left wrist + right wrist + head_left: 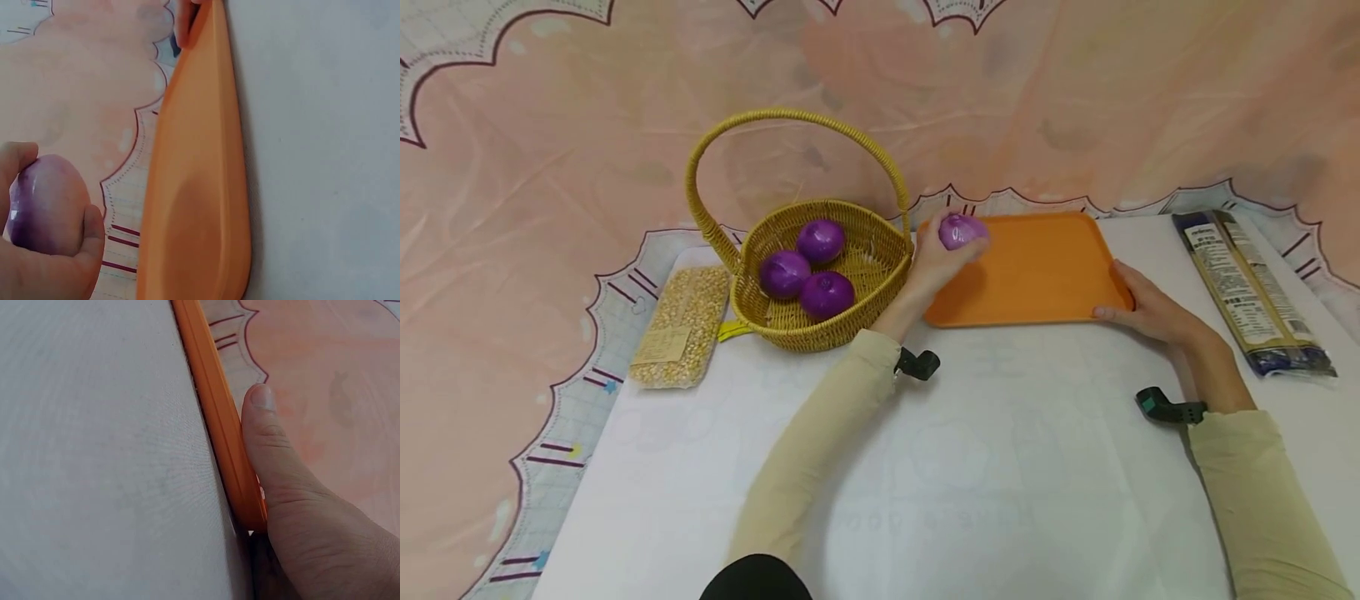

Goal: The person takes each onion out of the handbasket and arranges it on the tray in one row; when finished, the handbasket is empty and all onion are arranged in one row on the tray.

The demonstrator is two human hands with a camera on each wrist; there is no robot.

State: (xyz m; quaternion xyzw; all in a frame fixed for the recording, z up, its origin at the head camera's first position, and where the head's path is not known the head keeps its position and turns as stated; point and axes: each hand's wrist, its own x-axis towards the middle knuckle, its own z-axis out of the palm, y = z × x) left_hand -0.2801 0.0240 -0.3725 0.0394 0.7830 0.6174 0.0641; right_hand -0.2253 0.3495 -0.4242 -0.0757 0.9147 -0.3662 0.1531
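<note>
My left hand (934,265) grips a purple onion (962,232) above the left end of the orange tray (1030,271). In the left wrist view, its fingers and thumb curl round the glossy onion (53,203), which casts a shadow on the tray. At the tray's right end, my right hand (1153,308) holds the near corner, thumb by the front edge and fingers along the side. The right wrist view has the thumb (269,431) lying along the rim. Left of the tray stands a yellow woven basket (797,337) with three more purple onions (826,295) inside.
The basket's tall arched handle (790,114) rises over it. A clear bag of yellow kernels (681,325) lies left of the basket. On the far right lies a long flat printed packet (1251,292). A patterned cloth (625,150) hangs behind the white table (985,467).
</note>
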